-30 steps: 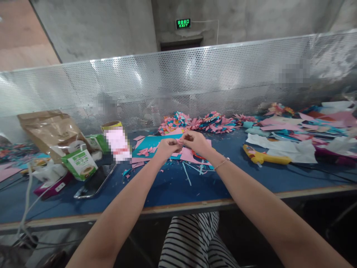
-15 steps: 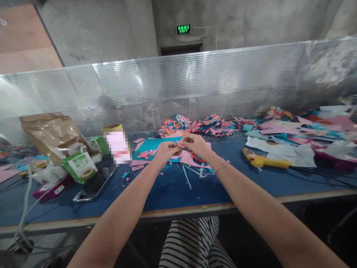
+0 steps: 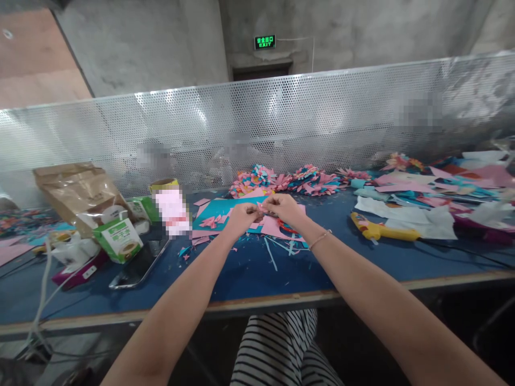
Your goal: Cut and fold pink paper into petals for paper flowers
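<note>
Between my fingertips is a small piece of pink paper (image 3: 260,207). My left hand (image 3: 244,219) pinches it from the left and my right hand (image 3: 285,208) from the right, so the fingers partly hide it. Under and behind the hands lies a blue-green sheet (image 3: 219,207), with small pink cut pieces (image 3: 209,221) on it. Pink sheets (image 3: 273,227) show beneath my right hand. Beside that wrist, partly covered, are the red handles of what look like scissors (image 3: 287,228). Thin pale paper strips (image 3: 271,253) lie in front.
Layered paper flowers (image 3: 308,179) line the foot of a perforated metal screen (image 3: 257,118). A yellow glue gun (image 3: 382,231), its cord trailing, and white paper (image 3: 426,222) lie right. To the left are a phone (image 3: 139,264), a green-white carton (image 3: 118,239) and a brown paper bag (image 3: 80,193).
Both hands stay pinched together over the sheet, with only a slight shift of the fingers at the pink paper. The view has moved a little, so the items on the left sit slightly further right.
</note>
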### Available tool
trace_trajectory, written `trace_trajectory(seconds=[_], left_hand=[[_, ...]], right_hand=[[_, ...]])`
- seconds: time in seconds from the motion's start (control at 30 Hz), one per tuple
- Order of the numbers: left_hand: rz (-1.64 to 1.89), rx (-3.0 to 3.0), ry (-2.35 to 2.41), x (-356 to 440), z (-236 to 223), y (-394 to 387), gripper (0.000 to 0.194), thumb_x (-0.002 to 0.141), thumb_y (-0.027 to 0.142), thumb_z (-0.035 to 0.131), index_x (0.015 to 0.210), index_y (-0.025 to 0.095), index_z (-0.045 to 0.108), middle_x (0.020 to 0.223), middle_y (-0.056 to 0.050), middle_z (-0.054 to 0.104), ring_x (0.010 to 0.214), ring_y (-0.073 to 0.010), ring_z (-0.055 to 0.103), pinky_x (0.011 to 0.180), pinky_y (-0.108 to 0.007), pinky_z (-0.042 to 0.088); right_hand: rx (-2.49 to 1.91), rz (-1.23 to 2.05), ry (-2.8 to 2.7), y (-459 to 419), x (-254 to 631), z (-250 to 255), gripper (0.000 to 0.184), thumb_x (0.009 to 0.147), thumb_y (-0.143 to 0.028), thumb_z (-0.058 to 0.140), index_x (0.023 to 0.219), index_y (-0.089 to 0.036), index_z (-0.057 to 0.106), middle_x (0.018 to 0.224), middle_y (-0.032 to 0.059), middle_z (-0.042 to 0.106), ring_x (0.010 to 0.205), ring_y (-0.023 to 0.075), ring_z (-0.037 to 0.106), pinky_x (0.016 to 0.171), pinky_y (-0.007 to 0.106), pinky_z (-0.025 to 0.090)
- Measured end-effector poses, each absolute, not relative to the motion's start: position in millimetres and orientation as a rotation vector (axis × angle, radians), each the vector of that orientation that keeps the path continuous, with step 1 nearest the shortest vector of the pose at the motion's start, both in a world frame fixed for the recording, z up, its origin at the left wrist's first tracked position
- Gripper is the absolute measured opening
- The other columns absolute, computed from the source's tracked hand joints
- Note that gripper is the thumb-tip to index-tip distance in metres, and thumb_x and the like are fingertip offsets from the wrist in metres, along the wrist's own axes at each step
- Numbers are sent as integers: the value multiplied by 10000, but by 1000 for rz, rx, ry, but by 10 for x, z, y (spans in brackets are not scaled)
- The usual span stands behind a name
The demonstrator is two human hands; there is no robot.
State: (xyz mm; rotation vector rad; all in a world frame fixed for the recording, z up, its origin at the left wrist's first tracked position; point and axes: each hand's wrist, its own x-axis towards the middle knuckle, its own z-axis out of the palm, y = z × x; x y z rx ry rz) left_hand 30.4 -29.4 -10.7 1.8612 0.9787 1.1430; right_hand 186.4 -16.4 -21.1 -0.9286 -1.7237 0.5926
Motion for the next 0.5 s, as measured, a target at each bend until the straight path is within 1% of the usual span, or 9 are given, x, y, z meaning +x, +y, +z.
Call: trace_trajectory(seconds=[0.2,0.3,0.4,0.5], left_hand=[[1154,1806,988,308,-91,-303,87,627,217,605,613,131,601,578,-16,616,568,-111,583,618,-253,478],[1167,1712,980,320,-92,-315,96,602,220,627,601,129,597,558,-14,609,547,-107,573,604,-251,477],[1171,1647,981,330,-98,-320,109,586,225,638,582,127,592,544,-13,601,529,-101,566,608,-255,478],[1181,1664,990,324,-111,-312,131,590,250,641,584,128,596,543,-17,601,534,-106,571,612,-260,477]], right_hand=[[-882,724,-1612,-143,1831,-264,251,668,-411,544,601,-169,535,533,-13,493,531,111,454,494,237,354],[-869,802,-1570,-151,1808,-254,256,662,-425,550,624,-172,538,573,-4,513,570,123,486,513,242,384],[-839,874,-1504,-185,1800,-216,278,703,-442,495,646,-173,533,649,7,535,607,121,511,549,247,414],[-858,791,-1598,-219,1812,-185,256,698,-417,514,641,-169,540,645,9,541,586,112,492,544,244,403]])
